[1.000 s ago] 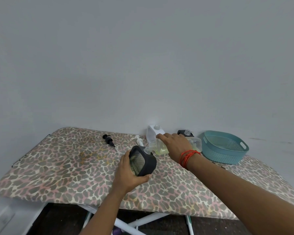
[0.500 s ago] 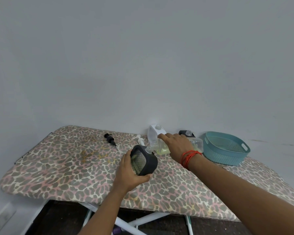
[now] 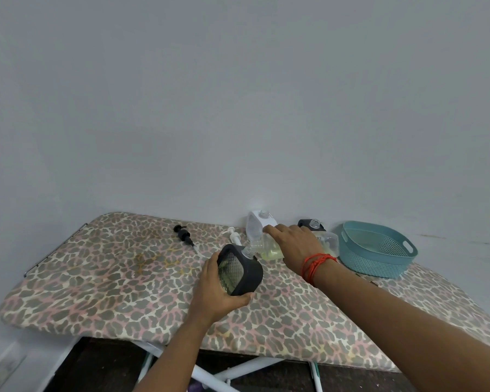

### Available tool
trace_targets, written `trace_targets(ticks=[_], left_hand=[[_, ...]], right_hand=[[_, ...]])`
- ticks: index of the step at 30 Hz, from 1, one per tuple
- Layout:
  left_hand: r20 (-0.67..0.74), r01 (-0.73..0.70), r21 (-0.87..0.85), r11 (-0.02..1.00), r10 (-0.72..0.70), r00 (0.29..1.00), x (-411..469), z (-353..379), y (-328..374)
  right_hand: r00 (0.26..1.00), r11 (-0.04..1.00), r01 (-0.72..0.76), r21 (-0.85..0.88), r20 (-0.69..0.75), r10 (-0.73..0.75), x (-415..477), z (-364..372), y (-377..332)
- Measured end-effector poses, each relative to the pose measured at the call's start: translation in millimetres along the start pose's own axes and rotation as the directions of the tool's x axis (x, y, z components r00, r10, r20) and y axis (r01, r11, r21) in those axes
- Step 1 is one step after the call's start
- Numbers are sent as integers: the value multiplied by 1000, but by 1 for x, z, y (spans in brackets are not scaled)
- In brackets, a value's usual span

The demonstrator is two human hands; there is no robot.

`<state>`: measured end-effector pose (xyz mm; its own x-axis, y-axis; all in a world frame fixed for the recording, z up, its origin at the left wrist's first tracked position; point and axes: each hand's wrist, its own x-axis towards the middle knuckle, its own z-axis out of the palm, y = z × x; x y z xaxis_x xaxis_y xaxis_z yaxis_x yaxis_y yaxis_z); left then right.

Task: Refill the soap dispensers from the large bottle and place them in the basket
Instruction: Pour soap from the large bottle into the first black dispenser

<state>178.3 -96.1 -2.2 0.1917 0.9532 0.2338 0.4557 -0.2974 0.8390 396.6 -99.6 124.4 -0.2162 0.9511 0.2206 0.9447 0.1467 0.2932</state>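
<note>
Left grip wrapped round tilted black soap dispenser, right grip clasped tipped large bottle, mouth met dispenser neck, teal basket nearby on surface.

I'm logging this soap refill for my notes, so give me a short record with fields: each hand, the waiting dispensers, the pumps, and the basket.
left hand: holds black dispenser, tilted
right hand: grips large bottle, tipped, neck at that dispenser's mouth
waiting: white dispenser and second black dispenser, at the back, tops open
pumps: black pump and white pump lie on the board
basket: far right, no dispenser seen inside
</note>
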Motion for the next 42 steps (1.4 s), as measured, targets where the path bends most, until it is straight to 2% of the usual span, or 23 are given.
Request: trace_targets(ticks=[42], left_hand=[[-6, 5, 0, 1000, -5, 1000, 0, 1, -3]], right_hand=[[1000, 1000, -10, 1, 2, 10, -2, -2, -2]])
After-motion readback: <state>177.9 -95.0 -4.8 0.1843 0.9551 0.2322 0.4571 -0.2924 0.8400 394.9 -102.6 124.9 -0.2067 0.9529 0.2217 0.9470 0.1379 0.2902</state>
